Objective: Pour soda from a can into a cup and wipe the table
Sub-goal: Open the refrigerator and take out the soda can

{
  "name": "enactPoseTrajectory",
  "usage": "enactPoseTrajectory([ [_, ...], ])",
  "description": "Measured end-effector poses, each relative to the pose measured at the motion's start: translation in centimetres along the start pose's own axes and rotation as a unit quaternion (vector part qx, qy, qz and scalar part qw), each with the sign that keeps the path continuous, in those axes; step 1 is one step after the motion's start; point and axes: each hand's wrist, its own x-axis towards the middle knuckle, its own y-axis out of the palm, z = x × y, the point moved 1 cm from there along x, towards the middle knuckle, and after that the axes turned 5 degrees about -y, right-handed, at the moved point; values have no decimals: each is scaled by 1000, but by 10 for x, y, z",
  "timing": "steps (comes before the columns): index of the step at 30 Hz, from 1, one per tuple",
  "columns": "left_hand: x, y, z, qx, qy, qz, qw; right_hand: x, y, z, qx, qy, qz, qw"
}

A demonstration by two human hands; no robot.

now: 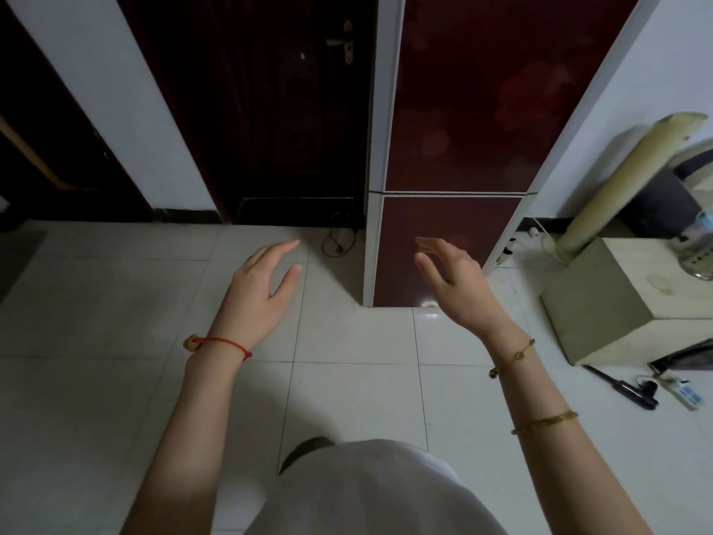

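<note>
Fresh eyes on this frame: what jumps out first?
Two bare hands held out over the white tile floor, both empty: left hand with a red string bracelet, right hand with gold bracelets. Straight ahead stands a dark red fridge. No can or cup in view.

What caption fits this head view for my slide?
Both hands, left hand and right hand, open and empty before a dark red fridge.

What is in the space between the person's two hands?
Head view: nothing is held between left hand and right hand; behind the gap show white floor tiles and the dark red fridge.
</note>
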Motion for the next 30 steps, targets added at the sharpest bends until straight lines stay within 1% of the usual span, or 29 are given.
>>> enactPoseTrajectory([
  [5, 50, 16, 13, -2, -20, 2, 1000, 44, 14, -26, -11, 8, 37, 999],
  [13, 161, 43, 33, 5, 1, 42, 999, 127, 33, -61, -20, 40, 40, 998],
  [19, 269, 39, 31, -7, 30, 62, 998, 217, 31, -64, -26, 55, 9, 998],
  [25, 381, 36, 28, -14, 95, 64, 993, 309, 29, -56, -32, 42, -32, 998],
  [30, 457, 42, 25, -41, 133, 82, 987, 361, 36, -51, -37, 40, -68, 996],
])
